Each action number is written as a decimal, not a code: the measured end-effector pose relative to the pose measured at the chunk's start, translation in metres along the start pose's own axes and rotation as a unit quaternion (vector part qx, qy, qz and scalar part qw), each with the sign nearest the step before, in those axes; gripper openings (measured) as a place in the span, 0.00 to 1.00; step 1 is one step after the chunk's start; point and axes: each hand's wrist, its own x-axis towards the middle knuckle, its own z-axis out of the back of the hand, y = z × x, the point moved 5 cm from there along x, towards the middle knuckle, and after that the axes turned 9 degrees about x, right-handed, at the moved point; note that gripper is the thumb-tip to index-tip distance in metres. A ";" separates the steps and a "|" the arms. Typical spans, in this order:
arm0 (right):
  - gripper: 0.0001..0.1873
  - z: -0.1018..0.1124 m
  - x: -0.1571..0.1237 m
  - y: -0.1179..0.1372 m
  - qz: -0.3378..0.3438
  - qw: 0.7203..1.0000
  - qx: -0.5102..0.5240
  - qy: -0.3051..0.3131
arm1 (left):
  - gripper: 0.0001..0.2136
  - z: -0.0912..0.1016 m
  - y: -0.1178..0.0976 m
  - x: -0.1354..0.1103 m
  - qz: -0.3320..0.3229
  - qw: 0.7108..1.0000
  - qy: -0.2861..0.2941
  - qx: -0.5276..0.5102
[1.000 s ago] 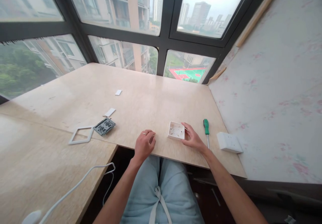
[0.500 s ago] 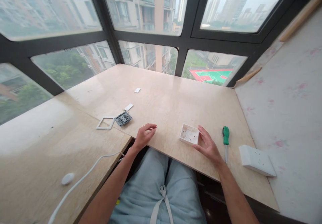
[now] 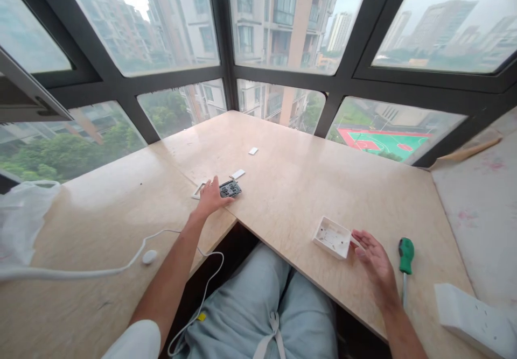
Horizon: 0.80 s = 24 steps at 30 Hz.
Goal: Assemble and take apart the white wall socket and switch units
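My left hand [image 3: 211, 198] is at the dark grey switch module [image 3: 230, 189], thumb by its near edge and fingers spread over its left end. I cannot tell how firmly it touches. Partly hidden under that hand lies a white square frame [image 3: 196, 193]. My right hand [image 3: 372, 250] is open beside the white open-topped mounting box [image 3: 332, 237], fingers stretched out by its right side. Two small white cover plates lie farther back, one plate [image 3: 238, 174] close to the module and another plate [image 3: 253, 150] beyond it.
To the right lie a green-handled screwdriver [image 3: 406, 255] and a white socket block [image 3: 472, 316] near the wall. On the left, a white cable [image 3: 121, 269] runs past a round white piece [image 3: 149, 257]. Windows border the wooden tabletop [image 3: 291, 176], and a white bag [image 3: 24, 213] sits far left.
My left hand has moved left from the table edge to the switch module and frame. My right hand stays by the mounting box. The view has turned left.
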 end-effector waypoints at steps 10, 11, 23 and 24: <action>0.32 0.002 -0.003 0.001 -0.005 1.000 -0.003 -0.020 | 0.47 0.002 0.015 0.008 -0.041 0.997 -0.007 -0.063; 0.32 0.001 -0.003 0.002 -0.005 1.000 -0.003 -0.023 | 0.46 0.003 0.014 0.008 -0.047 0.997 -0.016 -0.065; 0.30 0.000 -0.002 0.003 -0.006 0.999 0.010 -0.038 | 0.36 0.025 -0.025 -0.016 -0.160 0.977 -0.131 -0.049; 0.30 0.000 -0.002 0.003 -0.005 0.999 0.008 -0.038 | 0.36 0.027 -0.031 -0.020 -0.174 0.973 -0.137 -0.059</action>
